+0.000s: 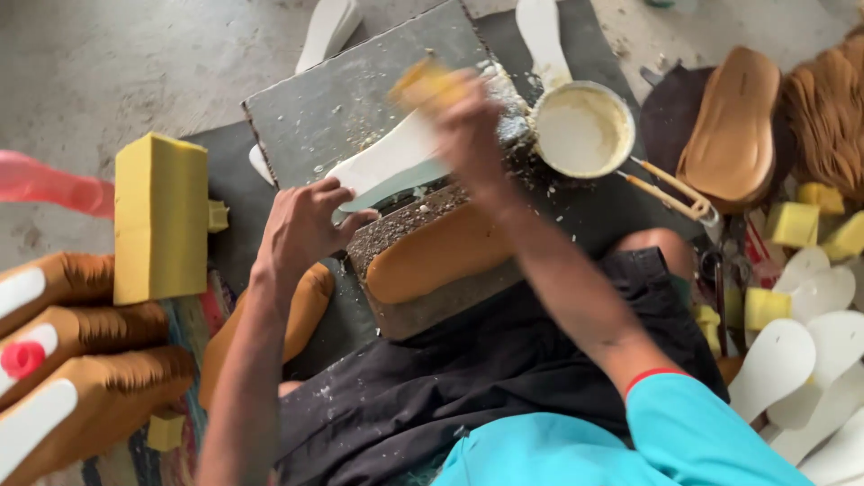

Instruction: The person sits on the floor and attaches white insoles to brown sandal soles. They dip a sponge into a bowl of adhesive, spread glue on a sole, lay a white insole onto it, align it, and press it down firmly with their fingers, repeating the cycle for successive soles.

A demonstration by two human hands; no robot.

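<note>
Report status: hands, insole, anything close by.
Left hand pins white insole on grey board. Right hand, blurred, grips yellow sponge over it. Glue bowl beside right hand.

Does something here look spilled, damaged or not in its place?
Yes. Pale crumbs and dried specks litter the grey work slab beside the glue bowl. The right hand is blurred, so what it holds is unclear.
</note>
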